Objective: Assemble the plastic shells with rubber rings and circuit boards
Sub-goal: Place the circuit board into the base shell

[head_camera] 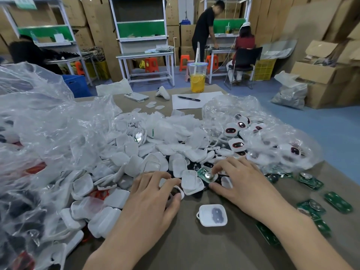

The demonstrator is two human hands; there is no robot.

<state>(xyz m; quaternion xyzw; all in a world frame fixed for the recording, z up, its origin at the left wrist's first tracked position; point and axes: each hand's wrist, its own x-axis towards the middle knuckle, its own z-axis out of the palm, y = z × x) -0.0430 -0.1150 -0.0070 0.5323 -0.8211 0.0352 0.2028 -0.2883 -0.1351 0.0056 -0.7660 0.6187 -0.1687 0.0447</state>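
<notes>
A big heap of white plastic shells (136, 152) covers the middle of the table. My left hand (150, 201) pinches a small white shell piece (178, 190) at the heap's front edge. My right hand (245, 184) pinches a green circuit board (206, 175) with a round silver battery between fingers and thumb. An open white shell (191, 182) lies between the two hands. One shell with a grey insert (213, 214) lies alone nearer to me. Several loose green circuit boards (311, 207) lie to the right.
Crumpled clear plastic bags (42, 133) fill the left side; another bag (263, 133) at the right holds finished shells with dark red faces. At the table's far end are a drink cup (197, 77), a phone (136, 96), paper with a pen (189, 98). People work at benches behind.
</notes>
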